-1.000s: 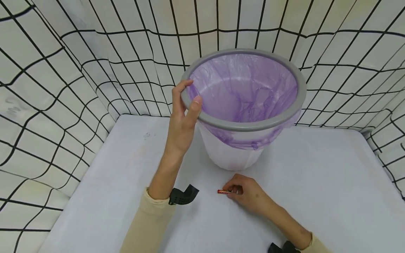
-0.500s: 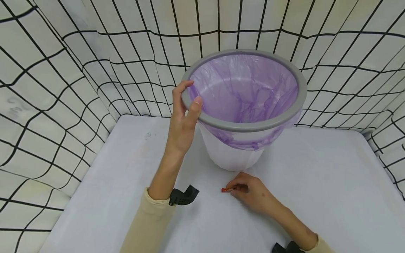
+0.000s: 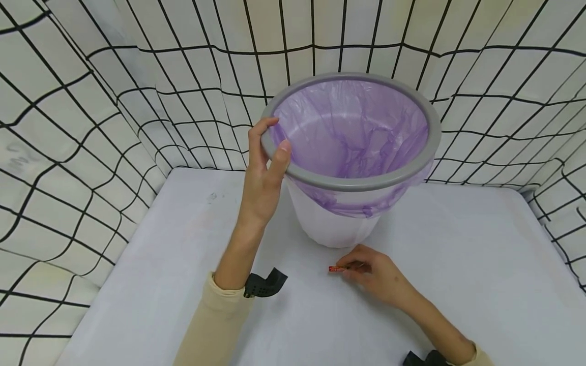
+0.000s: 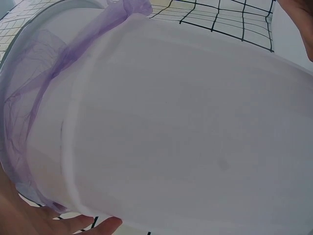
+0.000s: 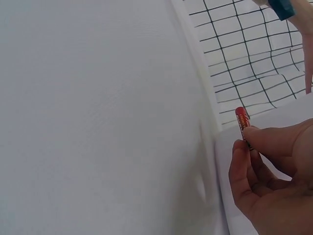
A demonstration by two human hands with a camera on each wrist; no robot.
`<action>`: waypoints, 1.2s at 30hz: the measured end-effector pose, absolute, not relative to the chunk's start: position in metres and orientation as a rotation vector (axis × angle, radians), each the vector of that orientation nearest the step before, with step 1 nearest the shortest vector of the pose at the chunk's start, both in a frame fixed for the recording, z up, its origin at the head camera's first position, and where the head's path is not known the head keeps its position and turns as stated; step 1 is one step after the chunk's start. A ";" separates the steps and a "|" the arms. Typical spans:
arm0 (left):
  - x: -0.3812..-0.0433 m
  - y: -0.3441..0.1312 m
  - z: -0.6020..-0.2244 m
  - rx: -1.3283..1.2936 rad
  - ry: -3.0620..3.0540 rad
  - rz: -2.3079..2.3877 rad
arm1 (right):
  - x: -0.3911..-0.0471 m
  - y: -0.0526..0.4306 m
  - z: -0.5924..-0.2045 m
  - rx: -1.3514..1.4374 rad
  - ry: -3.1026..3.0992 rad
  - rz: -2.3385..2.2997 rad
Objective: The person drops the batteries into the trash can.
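A white trash bin (image 3: 331,223) with a grey rim (image 3: 361,184) stands on the table, lined with a purple plastic bag (image 3: 352,122). My left hand (image 3: 263,188) grips the rim at its left side, thumb over the edge. In the left wrist view some fingers (image 4: 105,227) of this hand lie along the bin's outer wall. Just in front of the bin's base, my right hand (image 3: 380,277) pinches a small red battery (image 3: 337,269) between thumb and fingers. The right wrist view shows the battery (image 5: 243,118) sticking up from the fingertips, its lower end hidden.
The white table (image 3: 183,264) spreads out around the bin. White walls with a black grid (image 3: 192,66) close in the back and both sides. A black strap mount (image 3: 267,282) sits on the left wrist, another (image 3: 426,359) on the right.
My right hand, holding the battery, has shifted a little to the right and closer to the bin's base. The left hand and the bin have stayed in place.
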State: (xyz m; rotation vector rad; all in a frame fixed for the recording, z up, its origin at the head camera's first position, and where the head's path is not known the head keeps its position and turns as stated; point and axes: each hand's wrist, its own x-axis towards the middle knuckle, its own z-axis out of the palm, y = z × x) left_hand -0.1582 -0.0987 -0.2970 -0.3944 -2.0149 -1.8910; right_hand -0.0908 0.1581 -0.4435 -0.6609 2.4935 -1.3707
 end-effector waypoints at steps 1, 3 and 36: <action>-0.158 -0.099 -0.297 -0.397 -2.012 -1.893 | -0.091 0.160 -0.442 -0.657 2.487 -1.378; -0.158 -0.099 -0.297 -0.401 -2.007 -1.897 | -0.091 0.163 -0.440 -0.640 2.480 -1.391; -0.159 -0.101 -0.298 -0.408 -2.000 -1.901 | -0.092 0.206 -0.431 -0.577 2.472 -1.633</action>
